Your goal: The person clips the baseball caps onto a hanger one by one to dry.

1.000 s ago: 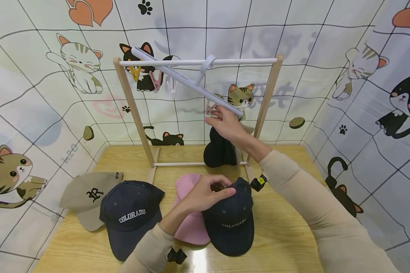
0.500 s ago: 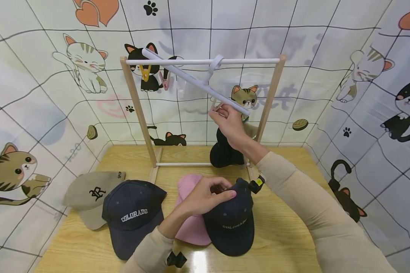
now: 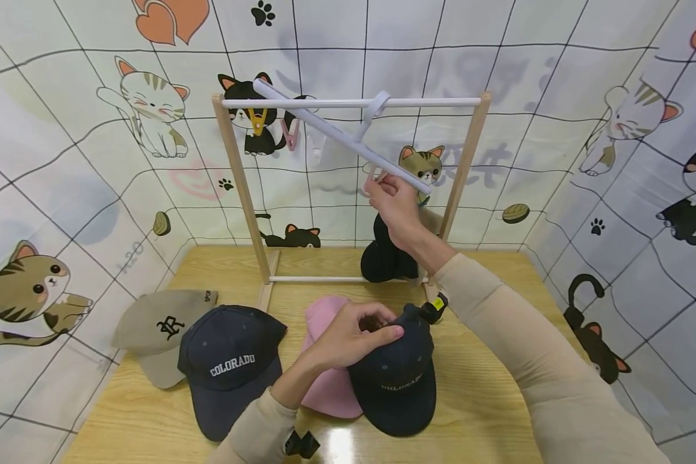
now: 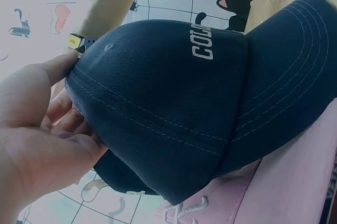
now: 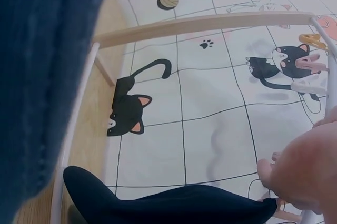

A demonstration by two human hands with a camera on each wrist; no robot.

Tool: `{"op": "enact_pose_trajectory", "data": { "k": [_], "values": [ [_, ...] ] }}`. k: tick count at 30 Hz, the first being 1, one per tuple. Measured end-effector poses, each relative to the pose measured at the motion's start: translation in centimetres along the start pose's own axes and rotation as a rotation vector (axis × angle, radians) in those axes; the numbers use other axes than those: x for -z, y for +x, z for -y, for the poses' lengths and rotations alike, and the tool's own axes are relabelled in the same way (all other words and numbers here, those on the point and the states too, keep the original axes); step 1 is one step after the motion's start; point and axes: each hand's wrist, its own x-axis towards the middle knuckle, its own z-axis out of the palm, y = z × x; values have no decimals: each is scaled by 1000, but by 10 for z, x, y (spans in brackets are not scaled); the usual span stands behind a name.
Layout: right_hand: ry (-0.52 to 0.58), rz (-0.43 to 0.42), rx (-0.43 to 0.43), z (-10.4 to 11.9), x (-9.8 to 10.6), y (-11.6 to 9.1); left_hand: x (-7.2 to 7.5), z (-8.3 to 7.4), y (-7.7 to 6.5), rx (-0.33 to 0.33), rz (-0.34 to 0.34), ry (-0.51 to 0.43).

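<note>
Above the wooden table [image 3: 481, 393], the left hand [image 3: 350, 336] pinches the navy cap [image 3: 393, 364] at its back, while farther the right hand [image 3: 398, 207] pinches, it seems, a half-hidden clip [image 3: 376, 174] under the tilted white bar [image 3: 336, 133], so readying the clip looks the present step, and next calls for lifting the cap.
</note>
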Motion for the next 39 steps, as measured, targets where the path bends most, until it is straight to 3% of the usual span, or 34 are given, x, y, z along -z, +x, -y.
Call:
{"op": "enact_pose_trajectory", "data": {
  "k": [10,19,25,32,39],
  "values": [
    [21,-186,6,-2,-5,3,0,0,-2,-21,-5,-7],
    [-33,-332,86,-12,-6,11,0,3,-5,-9,-1,-21],
    [-33,-339,85,-14,-11,12,2,2,-7,-2,-1,-24],
    [-86,-235,20,-12,-16,9,4,3,-9,-3,-14,-17],
    [-119,-265,-2,-10,-18,9,4,2,-11,9,-6,-28]
  ]
}}
